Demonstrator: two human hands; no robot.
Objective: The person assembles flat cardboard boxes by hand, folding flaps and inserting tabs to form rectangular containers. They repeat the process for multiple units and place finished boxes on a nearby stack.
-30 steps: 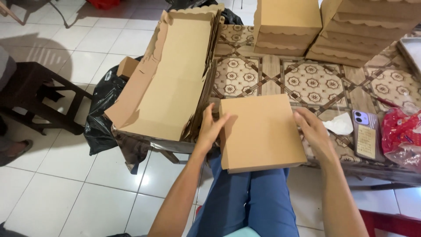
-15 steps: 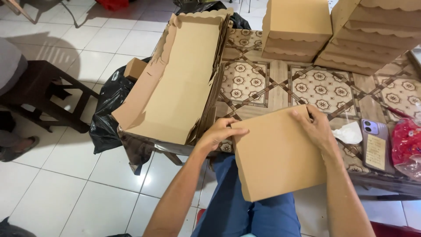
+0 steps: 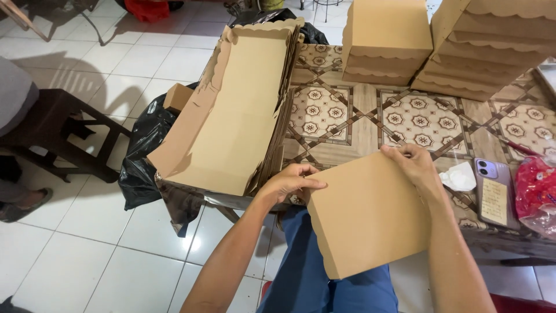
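One head-worn camera looks steeply down and forward from close above the person's lap. It faces the near edge of the patterned tabletop [image 3: 353, 124], with tiled floor [image 3: 87, 255] at left; both forearms enter from the bottom edge.

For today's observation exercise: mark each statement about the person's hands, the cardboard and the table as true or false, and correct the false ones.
1. Both hands grip one brown cardboard box. True: left hand at its left corner, right hand at its top edge.
2. The table is plain white. False: it has a brown star pattern.
3. Folded boxes are stacked at the far side. True.
4. A phone lies left of the left hand. False: it lies to the right, by a red bag.
5. The flat cardboard stack is on the floor. False: it rests on the table's left end.
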